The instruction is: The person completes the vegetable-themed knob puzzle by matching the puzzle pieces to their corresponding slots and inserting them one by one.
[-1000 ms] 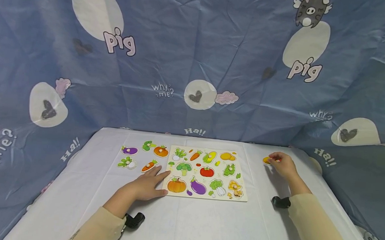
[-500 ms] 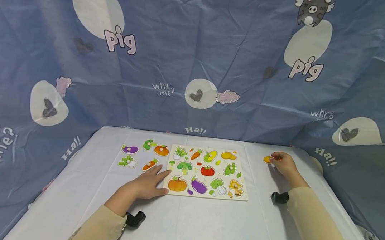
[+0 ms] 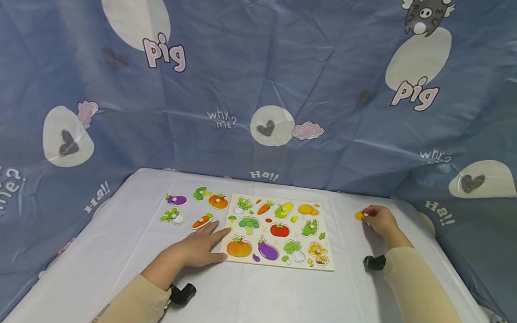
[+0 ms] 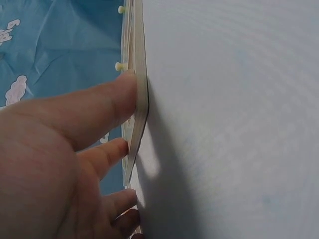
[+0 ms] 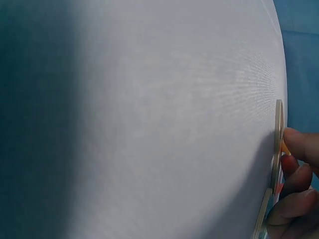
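A wooden vegetable puzzle board [image 3: 296, 230] lies on the white table. My left hand [image 3: 204, 246] rests at its left edge with fingers spread; in the left wrist view the thumb [image 4: 107, 102] touches the board's side edge [image 4: 142, 84]. To the right of the board, my right hand [image 3: 382, 222] is over a small yellow puzzle piece [image 3: 359, 216]. In the right wrist view, thumb and index finger [image 5: 294, 142] pinch the small knob on a flat piece [image 5: 277, 149]. A second piece [image 5: 262, 214] lies under the curled fingers; a bit of red shows behind the hand.
Left of the board lie loose pieces: an eggplant [image 3: 176, 200], broccoli [image 3: 201, 193], pumpkin [image 3: 218, 201], radish [image 3: 172, 216] and carrot [image 3: 203, 220]. Asparagus [image 3: 310, 227] and mushroom [image 3: 318, 253] pieces with knobs sit in the board. A blue printed cloth [image 3: 224, 150] hangs behind.
My right hand has shifted slightly left over the yellow piece, its fingertips now overlapping it. My left hand stays at the board's edge. The head view has drifted a little.
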Available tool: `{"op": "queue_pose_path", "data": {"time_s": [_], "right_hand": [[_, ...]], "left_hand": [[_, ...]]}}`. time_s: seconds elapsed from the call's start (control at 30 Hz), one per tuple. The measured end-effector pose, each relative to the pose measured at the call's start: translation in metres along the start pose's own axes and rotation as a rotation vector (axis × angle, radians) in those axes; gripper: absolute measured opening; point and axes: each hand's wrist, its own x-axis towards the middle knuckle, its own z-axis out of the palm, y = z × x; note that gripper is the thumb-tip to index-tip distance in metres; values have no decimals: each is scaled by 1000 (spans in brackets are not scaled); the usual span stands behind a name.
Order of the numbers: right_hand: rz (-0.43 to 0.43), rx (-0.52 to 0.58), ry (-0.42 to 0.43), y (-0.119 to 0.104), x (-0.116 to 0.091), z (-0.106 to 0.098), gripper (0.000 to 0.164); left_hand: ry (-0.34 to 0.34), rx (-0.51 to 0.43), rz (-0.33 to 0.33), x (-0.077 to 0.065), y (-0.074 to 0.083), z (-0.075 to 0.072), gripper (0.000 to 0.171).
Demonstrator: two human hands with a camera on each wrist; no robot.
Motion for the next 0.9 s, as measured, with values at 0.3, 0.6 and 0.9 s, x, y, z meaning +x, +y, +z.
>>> {"op": "queue_pose_path", "data": {"time_s": [0.3, 0.6, 0.9], "right_hand": [[-13, -72, -15, -2, 4, 5, 19], [-21, -99, -38, -6, 2, 9, 19], [-63, -112, -56, -8, -3, 9, 20]], "left_hand": [[-1, -8, 9, -1, 1, -1, 74], [6, -11, 12, -1, 1, -1, 73], [8, -11, 14, -2, 1, -1, 73]]}}
